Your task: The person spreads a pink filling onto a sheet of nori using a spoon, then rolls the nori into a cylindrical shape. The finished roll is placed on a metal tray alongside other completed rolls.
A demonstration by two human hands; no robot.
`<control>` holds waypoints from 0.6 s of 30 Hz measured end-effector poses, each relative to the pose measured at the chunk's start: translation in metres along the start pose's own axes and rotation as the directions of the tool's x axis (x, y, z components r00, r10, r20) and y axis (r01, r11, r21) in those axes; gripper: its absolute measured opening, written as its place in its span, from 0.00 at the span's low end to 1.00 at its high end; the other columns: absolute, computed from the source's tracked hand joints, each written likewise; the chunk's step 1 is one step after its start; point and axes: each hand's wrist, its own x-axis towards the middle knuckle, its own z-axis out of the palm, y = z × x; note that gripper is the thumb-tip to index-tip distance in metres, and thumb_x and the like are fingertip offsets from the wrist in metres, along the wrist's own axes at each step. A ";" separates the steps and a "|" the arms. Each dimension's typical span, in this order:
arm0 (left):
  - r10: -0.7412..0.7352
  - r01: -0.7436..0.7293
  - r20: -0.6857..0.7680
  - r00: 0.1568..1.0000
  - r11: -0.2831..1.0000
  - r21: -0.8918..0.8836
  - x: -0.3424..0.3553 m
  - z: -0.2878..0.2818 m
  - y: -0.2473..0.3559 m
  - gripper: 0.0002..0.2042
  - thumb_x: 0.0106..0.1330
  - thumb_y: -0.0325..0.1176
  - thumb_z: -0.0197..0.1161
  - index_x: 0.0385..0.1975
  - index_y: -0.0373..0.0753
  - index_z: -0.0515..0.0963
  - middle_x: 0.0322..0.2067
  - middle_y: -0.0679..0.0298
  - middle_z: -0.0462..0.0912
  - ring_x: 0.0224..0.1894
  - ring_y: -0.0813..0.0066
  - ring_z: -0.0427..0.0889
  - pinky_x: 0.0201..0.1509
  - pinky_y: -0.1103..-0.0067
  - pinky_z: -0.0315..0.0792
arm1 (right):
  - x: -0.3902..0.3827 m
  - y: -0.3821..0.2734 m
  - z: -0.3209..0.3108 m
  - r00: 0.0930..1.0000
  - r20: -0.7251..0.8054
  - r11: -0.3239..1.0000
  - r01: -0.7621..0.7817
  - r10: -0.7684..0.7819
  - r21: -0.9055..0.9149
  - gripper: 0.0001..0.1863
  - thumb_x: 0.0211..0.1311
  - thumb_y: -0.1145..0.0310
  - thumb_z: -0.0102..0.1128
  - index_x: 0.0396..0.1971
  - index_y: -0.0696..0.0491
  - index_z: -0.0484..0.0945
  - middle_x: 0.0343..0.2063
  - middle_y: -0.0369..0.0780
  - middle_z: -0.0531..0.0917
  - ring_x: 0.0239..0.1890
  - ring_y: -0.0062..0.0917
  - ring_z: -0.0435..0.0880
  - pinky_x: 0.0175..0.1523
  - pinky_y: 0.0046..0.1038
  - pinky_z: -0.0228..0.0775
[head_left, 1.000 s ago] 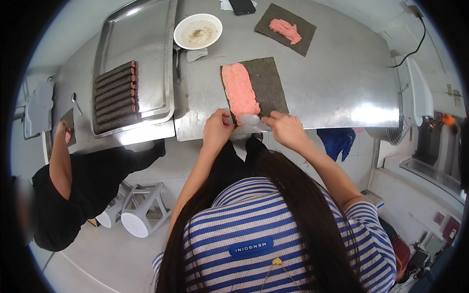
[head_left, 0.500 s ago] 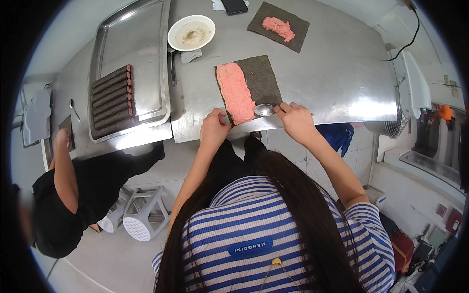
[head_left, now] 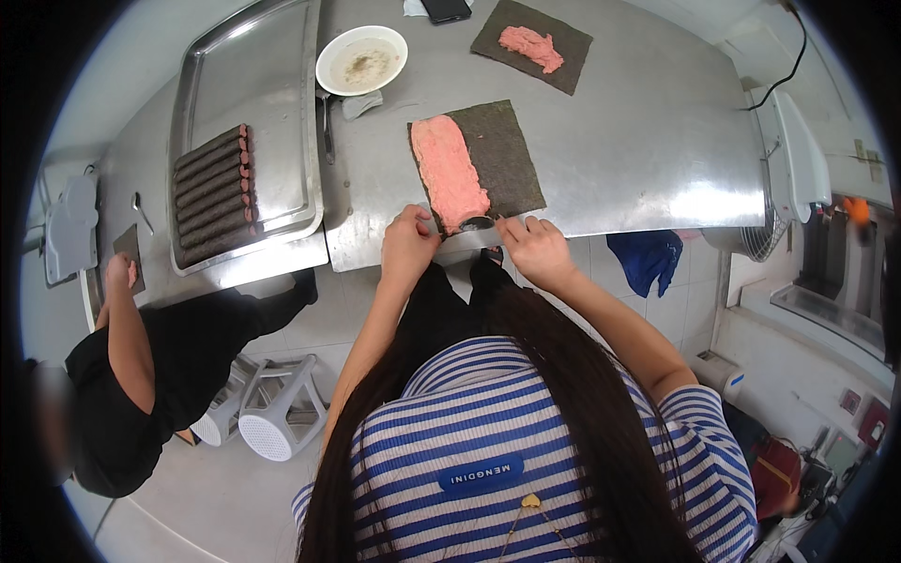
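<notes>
A dark seaweed sheet (head_left: 507,155) lies at the table's front edge, its left half covered by a long band of pink paste (head_left: 444,164). My left hand (head_left: 408,239) is closed at the sheet's lower left corner, fingertips pinching its edge. My right hand (head_left: 533,246) grips a metal spoon (head_left: 476,223), whose bowl rests at the lower end of the paste. A second seaweed sheet (head_left: 571,66) with a mound of pink paste (head_left: 530,47) lies farther back on the right.
A steel tray (head_left: 253,75) holding several dark rolls (head_left: 208,188), a white bowl (head_left: 375,47) and a phone (head_left: 446,9) share the steel table (head_left: 657,150). A co-worker (head_left: 141,366) works at the left beside white stools (head_left: 277,427). A blue cloth (head_left: 643,258) hangs beyond the front edge.
My right hand moved right with the spoon, then back left and down to the paste's lower end. The sheet appears slightly farther left, along with the rest of the view.
</notes>
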 end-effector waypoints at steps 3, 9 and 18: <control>-0.001 0.001 0.004 1.000 1.000 0.002 0.001 0.000 0.000 0.15 0.46 0.25 0.70 0.36 0.35 0.76 0.23 0.60 0.80 0.26 0.69 0.80 0.33 0.75 0.75 | -0.005 0.008 -0.005 0.996 0.075 0.999 -0.041 0.042 -0.008 0.18 0.50 0.67 0.56 0.42 0.58 0.78 0.30 0.35 0.76 0.33 0.26 0.78 0.35 0.26 0.71; 0.010 -0.010 0.008 1.000 1.000 0.016 0.002 0.001 -0.002 0.16 0.46 0.25 0.69 0.36 0.35 0.76 0.23 0.60 0.80 0.26 0.70 0.80 0.33 0.76 0.75 | -0.007 0.025 -0.019 0.988 0.120 0.995 -0.096 0.098 -0.018 0.15 0.50 0.69 0.55 0.39 0.56 0.79 0.30 0.36 0.76 0.33 0.26 0.79 0.35 0.28 0.72; -0.035 0.036 0.029 0.999 0.999 -0.040 0.001 0.001 -0.003 0.16 0.46 0.25 0.69 0.37 0.36 0.75 0.26 0.59 0.80 0.28 0.66 0.81 0.35 0.72 0.75 | 0.024 0.004 -0.003 0.998 0.038 0.980 0.049 -0.057 0.191 0.15 0.47 0.71 0.56 0.37 0.55 0.80 0.32 0.36 0.79 0.31 0.29 0.80 0.36 0.31 0.73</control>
